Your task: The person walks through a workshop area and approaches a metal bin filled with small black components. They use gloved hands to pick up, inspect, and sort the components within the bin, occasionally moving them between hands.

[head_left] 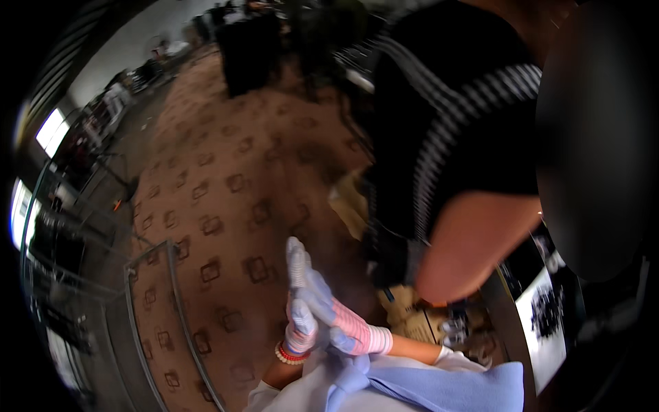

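Both my hands wear striped work gloves in pale grey-blue, pink and white. My left hand point(299, 302) points upward with its fingers stretched out, and a bracelet point(292, 354) of red and pale beads circles its wrist. Against it lies my right hand point(333, 309), palm to palm, its fingers straight and mostly overlapping the left ones. I see no object between the palms, though their inner faces are hidden. Below the hands hangs a light blue scarf or tie point(439, 386) over my white top.
Close on my right stands another person in black clothing point(480, 137) with checked trim, a bare arm point(473, 240) bent. Cardboard boxes point(415, 323) sit below that arm, beside a table edge point(511, 343). Metal rails point(180, 302) rise at left over patterned brown carpet point(226, 226).
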Tool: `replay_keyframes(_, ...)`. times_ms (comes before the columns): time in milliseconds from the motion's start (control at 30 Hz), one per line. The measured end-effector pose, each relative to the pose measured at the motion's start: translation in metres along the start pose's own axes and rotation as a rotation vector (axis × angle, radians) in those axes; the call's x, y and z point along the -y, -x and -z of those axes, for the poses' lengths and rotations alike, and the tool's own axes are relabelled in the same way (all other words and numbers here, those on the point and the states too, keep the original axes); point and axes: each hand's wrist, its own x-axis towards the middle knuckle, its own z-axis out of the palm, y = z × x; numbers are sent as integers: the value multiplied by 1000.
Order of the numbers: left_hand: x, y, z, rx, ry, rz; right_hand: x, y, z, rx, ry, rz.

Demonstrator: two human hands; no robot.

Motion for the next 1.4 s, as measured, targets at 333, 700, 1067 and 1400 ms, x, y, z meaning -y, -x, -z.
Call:
replay_keyframes(333,30,-208,179,-46,266,45,-145,-207,-50,-59,-24,-77)
replay_keyframes(700,187,-371,334,341,-234,-105,-369,-406,0,-438,103,-93)
replay_keyframes(1067,238,-556,654,14,-489,114,-567,-715,-45,175,-187,-162)
replay_keyframes(1400,330,-803,860,-27,-496,29,-774,-977,-72,138,-11,-170)
